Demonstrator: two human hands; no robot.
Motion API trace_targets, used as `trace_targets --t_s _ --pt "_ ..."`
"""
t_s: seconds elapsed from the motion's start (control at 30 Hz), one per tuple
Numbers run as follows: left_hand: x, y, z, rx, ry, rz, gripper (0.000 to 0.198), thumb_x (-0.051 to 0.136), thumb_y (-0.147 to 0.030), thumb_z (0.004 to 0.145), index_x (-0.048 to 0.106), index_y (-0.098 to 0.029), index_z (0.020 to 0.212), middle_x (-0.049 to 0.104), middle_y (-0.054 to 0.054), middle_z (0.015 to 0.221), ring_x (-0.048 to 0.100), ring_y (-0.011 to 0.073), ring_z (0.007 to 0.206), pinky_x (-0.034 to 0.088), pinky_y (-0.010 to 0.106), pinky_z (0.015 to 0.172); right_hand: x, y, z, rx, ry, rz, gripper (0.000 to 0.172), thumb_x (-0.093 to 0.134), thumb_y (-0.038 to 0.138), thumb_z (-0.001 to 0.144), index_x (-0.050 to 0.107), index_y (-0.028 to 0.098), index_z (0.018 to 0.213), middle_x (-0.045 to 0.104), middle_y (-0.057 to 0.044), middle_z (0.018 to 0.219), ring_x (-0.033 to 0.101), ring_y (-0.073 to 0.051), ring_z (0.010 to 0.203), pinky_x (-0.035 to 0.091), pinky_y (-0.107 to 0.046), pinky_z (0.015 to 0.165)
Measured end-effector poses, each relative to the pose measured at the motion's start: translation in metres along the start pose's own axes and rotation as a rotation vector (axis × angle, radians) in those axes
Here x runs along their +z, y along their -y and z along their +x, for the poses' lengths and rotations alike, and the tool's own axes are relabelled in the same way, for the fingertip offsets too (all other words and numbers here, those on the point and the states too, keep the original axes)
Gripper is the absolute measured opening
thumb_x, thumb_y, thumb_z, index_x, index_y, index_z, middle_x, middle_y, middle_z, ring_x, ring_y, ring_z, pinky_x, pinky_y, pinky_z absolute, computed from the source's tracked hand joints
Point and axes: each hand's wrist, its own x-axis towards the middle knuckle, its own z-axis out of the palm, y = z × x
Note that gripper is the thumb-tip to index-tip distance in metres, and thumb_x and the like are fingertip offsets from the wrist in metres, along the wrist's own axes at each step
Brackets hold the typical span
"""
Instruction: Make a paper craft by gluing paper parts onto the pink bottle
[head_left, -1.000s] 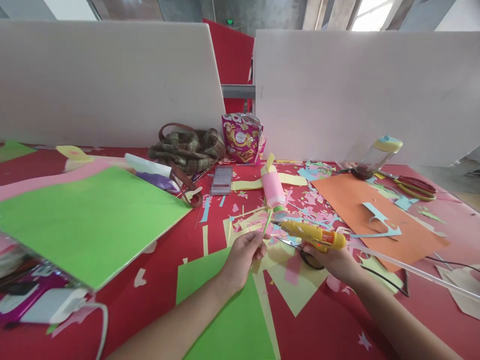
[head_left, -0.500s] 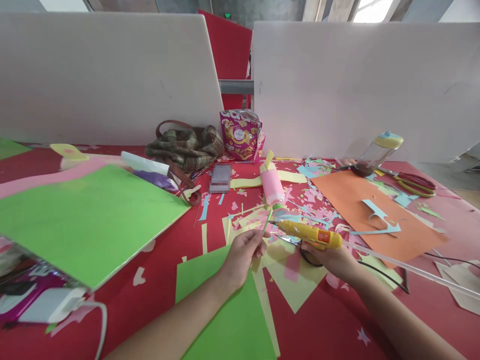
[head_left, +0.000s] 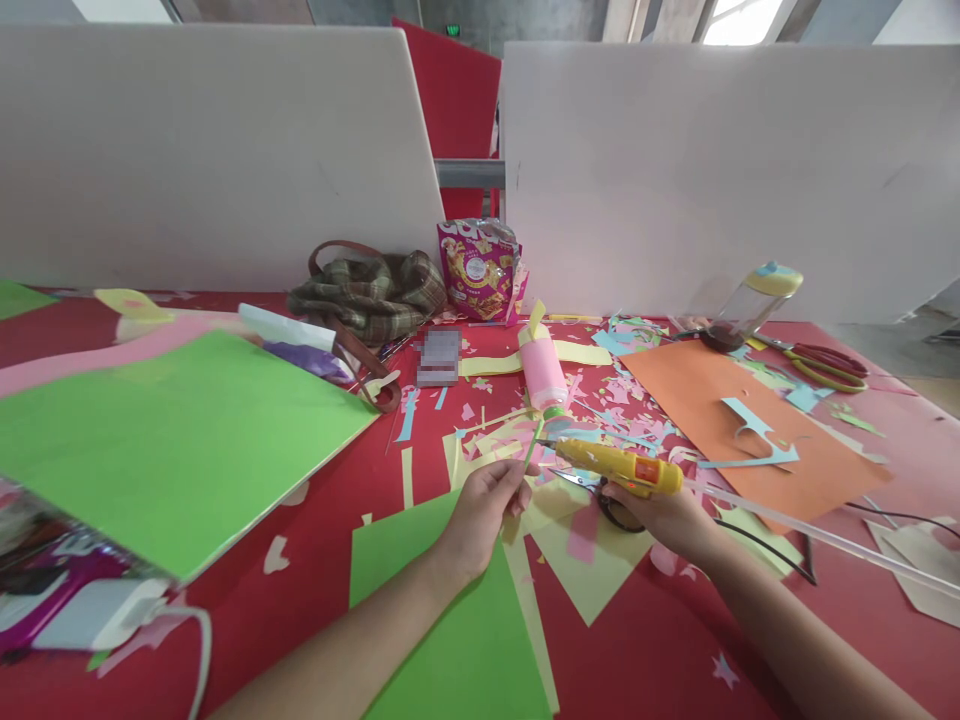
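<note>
Between the fingertips of my left hand (head_left: 487, 510) is a thin green paper strip (head_left: 533, 443), pointing up and away. My right hand (head_left: 664, 515) is closed around a yellow hot glue gun (head_left: 615, 462), with a long clear glue stick (head_left: 810, 533) running out of its back. The gun's nozzle is at the strip; whether it touches I cannot tell. Just beyond the strip stands a pink paper-wrapped bottle (head_left: 543, 370) with yellow paper strips at its sides and top. Scissors (head_left: 611, 505) with dark handles lie partly hidden below the glue gun.
Green sheets (head_left: 180, 440) lie at left, and another green sheet (head_left: 442, 620) under my left arm. An orange sheet (head_left: 742, 425), red-handled scissors (head_left: 825, 367) and a clear bottle (head_left: 754, 308) are at right. A plaid bag (head_left: 375, 290) and snack bag (head_left: 482, 268) stand at the back. Paper scraps litter the red table.
The view has shifted very slightly. Both hands, the green strip and the glue gun stay almost where they were.
</note>
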Motion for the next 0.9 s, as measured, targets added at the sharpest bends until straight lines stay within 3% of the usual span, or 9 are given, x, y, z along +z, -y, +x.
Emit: trace_targets --t_s 0.17,0.9 --pt "0.000 0.001 0.000 0.011 0.016 0.009 0.021 0.051 -0.034 0.075 0.056 -0.014 0.067 0.043 -0.005 0.046 0.033 0.0044 0.044 0.026 0.018 0.046 -0.001 0.001 0.001 0.080 0.097 0.024 0.023 0.051 0.041 0.067 0.059 0.020 0.067 0.061 -0.002 0.065 0.056 -0.016 0.062 0.046 -0.025 0.054" --pt "0.001 -0.001 -0.002 -0.005 0.061 0.037 0.025 0.047 -0.034 0.077 0.061 -0.014 0.080 0.038 -0.005 0.046 0.031 0.0059 0.045 0.026 0.020 0.048 -0.002 -0.004 0.004 0.075 -0.048 -0.009 0.021 0.052 0.041 0.064 0.057 0.021 0.062 0.059 -0.001 0.059 0.055 -0.017 0.056 0.044 -0.029 0.051"
